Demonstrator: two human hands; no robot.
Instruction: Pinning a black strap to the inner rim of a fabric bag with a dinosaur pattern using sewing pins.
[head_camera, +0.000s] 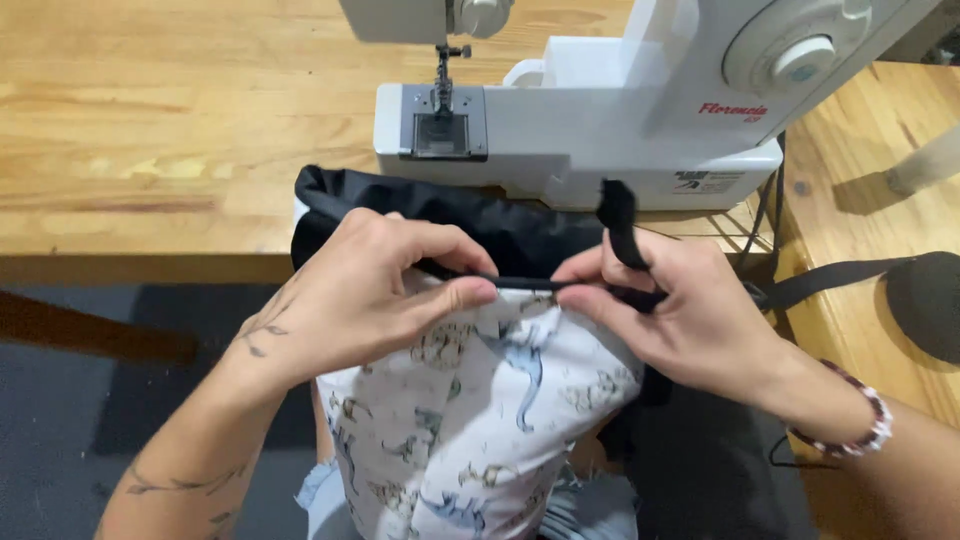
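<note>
Now pinching black strap (620, 235) along top edge of dinosaur-print fabric (480, 410), left hand (370, 300) and right hand (670, 310) both clenched on it. Best kept flush and taut, black lining (480, 225) unbunched, before going under sewing machine (600, 100) needle

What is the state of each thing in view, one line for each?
left hand: pinching the fabric edge.
right hand: pinching the same edge and the black strap.
dinosaur-print fabric: bunched, held up.
black fabric: folded behind the print, resting on the wooden table.
sewing machine: nothing under the needle.
</note>
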